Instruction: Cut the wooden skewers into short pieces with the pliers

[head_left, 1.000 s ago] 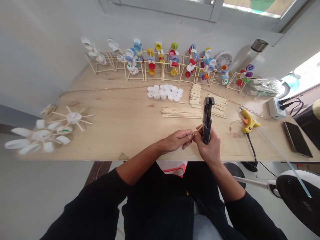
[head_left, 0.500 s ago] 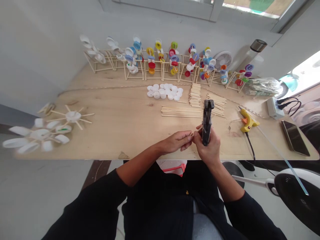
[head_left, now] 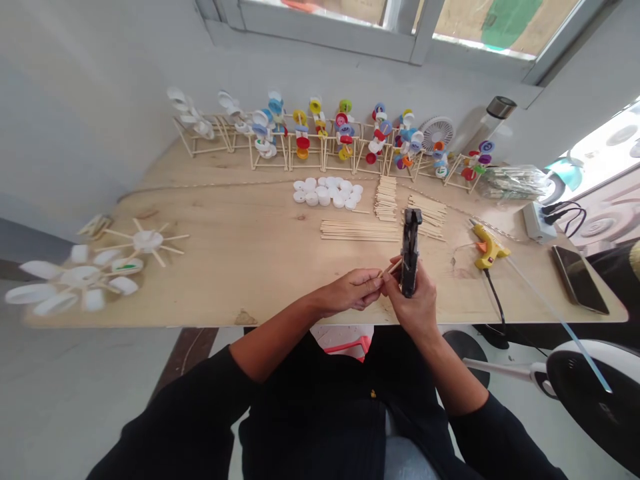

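Head view, yellow glue gun [head_left: 488, 247], stacked craft sticks [head_left: 360, 231]

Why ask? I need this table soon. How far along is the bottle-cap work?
Done: a row of stick stands along the back carries coloured bottle caps. In hand: the left hand holds a wooden stick up to the black tool in the right hand. Left: loose white bottle caps and piled wooden sticks lie unused.
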A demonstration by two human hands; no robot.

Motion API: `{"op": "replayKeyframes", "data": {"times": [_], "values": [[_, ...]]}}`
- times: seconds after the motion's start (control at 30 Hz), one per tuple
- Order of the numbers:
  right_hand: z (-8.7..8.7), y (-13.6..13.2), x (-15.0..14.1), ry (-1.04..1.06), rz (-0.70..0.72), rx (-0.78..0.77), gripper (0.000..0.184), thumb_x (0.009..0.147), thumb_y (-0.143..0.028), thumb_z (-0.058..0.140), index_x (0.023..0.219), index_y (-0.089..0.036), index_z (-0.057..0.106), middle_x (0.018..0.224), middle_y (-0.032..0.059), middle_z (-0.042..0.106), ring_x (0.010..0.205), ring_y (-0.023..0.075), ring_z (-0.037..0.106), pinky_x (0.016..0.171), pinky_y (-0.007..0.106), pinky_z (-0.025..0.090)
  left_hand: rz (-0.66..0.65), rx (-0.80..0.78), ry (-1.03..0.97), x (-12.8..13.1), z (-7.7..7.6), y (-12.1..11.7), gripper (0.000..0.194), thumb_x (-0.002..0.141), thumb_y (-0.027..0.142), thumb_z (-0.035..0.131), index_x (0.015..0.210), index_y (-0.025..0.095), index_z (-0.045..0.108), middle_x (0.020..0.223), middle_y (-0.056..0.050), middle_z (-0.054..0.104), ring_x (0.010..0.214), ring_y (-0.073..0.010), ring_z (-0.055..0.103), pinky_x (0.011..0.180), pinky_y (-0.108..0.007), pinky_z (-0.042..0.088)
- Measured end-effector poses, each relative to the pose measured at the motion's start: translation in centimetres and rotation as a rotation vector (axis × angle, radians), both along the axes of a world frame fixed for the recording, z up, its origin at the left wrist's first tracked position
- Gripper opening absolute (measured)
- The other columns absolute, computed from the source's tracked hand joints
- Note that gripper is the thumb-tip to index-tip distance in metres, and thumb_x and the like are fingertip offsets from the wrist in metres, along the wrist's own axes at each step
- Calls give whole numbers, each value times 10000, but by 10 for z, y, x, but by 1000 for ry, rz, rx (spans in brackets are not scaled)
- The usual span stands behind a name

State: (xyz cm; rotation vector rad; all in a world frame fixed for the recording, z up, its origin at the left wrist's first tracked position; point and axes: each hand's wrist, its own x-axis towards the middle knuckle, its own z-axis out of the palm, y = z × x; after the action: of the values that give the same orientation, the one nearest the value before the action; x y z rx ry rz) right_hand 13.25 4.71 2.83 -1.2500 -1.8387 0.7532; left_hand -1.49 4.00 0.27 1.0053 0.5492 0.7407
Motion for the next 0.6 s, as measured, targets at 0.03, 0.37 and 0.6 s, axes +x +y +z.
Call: {"op": "replayKeyframes", "data": {"times": [0.03,0.37,0.6], "values": [[0,0,0,4,-8,0,194,759,-220,541,950,-208,513,685,-28,557,580,131,547,596,246,443,-2,-4,-1,0,0,0,310,830,470,452,775,166,418,557,75,289,439,-49,205,422,-204,174],[2,2,3,100,-8,-113,179,732,-240,582,900,-192,544,640,-41,571,523,117,547,534,233,441,-106,-86,-10,-2,4,6,270,849,412,448,754,160,420,550,68,309,432,-46,222,417,-199,184],[4,3,4,171,18,-124,106,761,-233,577,846,-201,522,607,-54,549,508,110,534,540,235,441,-120,-82,9,0,9,10,272,853,404,438,745,154,438,535,65,329,430,-51,264,412,-199,212]]}}
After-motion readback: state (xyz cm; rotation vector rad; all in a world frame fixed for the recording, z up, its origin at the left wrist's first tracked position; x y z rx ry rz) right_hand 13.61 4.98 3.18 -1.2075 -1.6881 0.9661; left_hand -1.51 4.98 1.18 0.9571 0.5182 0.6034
